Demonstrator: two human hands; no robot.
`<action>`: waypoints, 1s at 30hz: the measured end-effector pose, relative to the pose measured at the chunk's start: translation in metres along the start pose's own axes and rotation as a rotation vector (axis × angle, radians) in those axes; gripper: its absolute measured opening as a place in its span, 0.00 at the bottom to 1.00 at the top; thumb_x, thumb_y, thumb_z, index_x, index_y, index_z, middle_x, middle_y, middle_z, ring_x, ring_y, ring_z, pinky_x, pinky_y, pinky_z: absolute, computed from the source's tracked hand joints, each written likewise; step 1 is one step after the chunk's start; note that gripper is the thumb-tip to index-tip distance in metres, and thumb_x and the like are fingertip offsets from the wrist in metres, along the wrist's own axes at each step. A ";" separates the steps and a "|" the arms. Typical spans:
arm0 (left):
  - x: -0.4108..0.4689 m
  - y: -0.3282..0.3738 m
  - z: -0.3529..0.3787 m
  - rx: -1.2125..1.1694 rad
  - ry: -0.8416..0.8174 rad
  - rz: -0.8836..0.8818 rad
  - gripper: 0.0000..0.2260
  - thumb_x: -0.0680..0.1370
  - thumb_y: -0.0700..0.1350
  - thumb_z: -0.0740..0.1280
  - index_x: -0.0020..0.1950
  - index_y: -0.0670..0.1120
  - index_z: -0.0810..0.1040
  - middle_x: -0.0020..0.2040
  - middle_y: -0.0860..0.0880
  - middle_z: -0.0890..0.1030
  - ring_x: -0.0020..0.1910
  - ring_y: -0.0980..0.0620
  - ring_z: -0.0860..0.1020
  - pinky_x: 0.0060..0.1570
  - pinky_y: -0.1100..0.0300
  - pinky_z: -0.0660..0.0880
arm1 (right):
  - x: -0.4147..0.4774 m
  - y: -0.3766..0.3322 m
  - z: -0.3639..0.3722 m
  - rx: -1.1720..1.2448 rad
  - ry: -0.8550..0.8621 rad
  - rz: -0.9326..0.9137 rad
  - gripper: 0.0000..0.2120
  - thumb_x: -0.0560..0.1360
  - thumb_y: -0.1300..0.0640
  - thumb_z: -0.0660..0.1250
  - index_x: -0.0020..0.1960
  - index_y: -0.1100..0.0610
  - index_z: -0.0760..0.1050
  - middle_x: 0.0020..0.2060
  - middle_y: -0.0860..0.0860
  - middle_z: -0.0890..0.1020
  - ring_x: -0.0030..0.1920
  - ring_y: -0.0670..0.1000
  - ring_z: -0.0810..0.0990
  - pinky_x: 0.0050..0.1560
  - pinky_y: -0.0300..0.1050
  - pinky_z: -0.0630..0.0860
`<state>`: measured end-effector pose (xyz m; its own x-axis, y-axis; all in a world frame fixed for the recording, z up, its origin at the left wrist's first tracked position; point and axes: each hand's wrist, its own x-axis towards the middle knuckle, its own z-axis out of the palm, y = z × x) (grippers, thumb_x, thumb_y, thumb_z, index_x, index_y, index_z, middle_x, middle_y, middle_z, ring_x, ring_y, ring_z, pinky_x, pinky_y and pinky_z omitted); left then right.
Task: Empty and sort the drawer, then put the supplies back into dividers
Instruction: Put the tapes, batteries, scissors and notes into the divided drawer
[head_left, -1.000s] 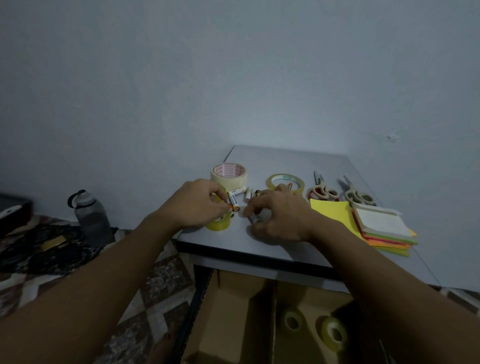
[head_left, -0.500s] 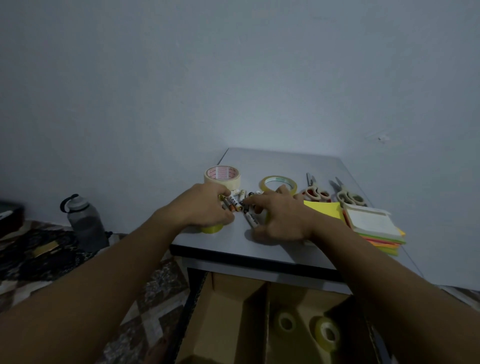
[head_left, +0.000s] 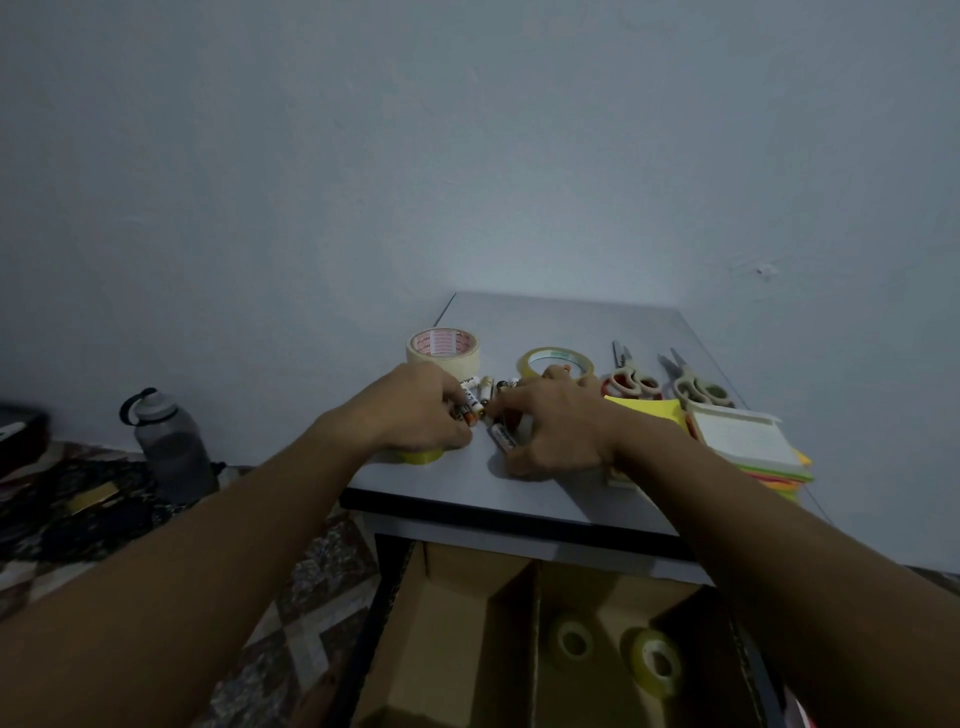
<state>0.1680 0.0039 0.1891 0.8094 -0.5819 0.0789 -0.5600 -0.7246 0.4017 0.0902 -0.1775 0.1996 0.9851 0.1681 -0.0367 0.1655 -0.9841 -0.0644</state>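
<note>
Our left hand (head_left: 415, 410) and right hand (head_left: 550, 426) rest on the table (head_left: 519, 488), fingers curled around the batteries (head_left: 480, 402); whether they grip, we cannot tell.

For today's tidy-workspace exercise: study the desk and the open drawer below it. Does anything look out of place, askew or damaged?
Nothing looks damaged or spilled. The batteries lie loose at mixed angles between the left hand and right hand, mid-sorting. The coloured paper stack is slightly fanned.
</note>
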 end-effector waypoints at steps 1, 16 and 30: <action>-0.001 0.000 0.000 0.000 -0.001 0.013 0.07 0.70 0.51 0.74 0.47 0.56 0.82 0.38 0.56 0.77 0.39 0.57 0.76 0.35 0.62 0.68 | -0.001 0.001 0.000 -0.007 0.000 -0.011 0.34 0.66 0.35 0.62 0.70 0.43 0.68 0.66 0.49 0.73 0.67 0.58 0.65 0.63 0.65 0.59; -0.008 -0.001 -0.003 0.030 -0.006 0.126 0.17 0.71 0.51 0.76 0.59 0.56 0.83 0.53 0.54 0.80 0.43 0.61 0.75 0.41 0.63 0.70 | -0.016 0.008 -0.003 0.031 -0.002 -0.004 0.28 0.71 0.39 0.69 0.69 0.38 0.70 0.62 0.49 0.73 0.66 0.55 0.63 0.63 0.61 0.60; -0.005 -0.004 -0.005 0.003 -0.084 0.186 0.18 0.70 0.56 0.77 0.58 0.56 0.83 0.55 0.58 0.81 0.50 0.60 0.77 0.47 0.61 0.75 | -0.013 -0.003 -0.008 -0.015 0.027 -0.022 0.25 0.70 0.37 0.70 0.64 0.43 0.73 0.59 0.46 0.78 0.64 0.54 0.67 0.64 0.62 0.59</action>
<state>0.1672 0.0119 0.1915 0.6741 -0.7348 0.0749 -0.6994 -0.6025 0.3844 0.0769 -0.1773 0.2086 0.9820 0.1887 -0.0089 0.1880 -0.9809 -0.0496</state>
